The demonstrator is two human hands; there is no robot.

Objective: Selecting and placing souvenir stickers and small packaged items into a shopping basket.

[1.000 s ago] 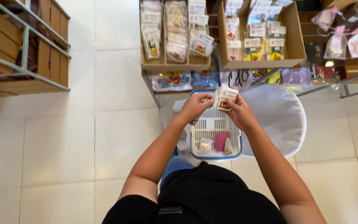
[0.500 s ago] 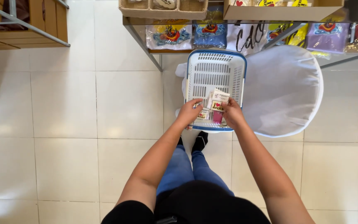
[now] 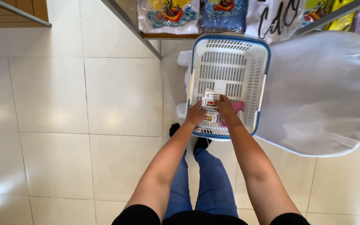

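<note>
Hands (image 3: pixel 210 110) both pinch the packets (image 3: pixel 210 101) low in the basket (image 3: pixel 230 58); lay them flat before letting go.

Single view, worn on the head, aimed almost straight down past the chest and both forearms to the floor (image 3: pixel 55 125). Close enough to fill the lower middle with the arms, legs and shoes; left hand (image 3: pixel 196 114) and right hand (image 3: pixel 226 107) meeting just above centre, over the near end of the basket (image 3: pixel 230 46). Shelf (image 3: pixel 130 21) edge and hanging bags cut off along the top. White cover (image 3: pixel 326 91) filling the right side. No second view to overlap.
</note>
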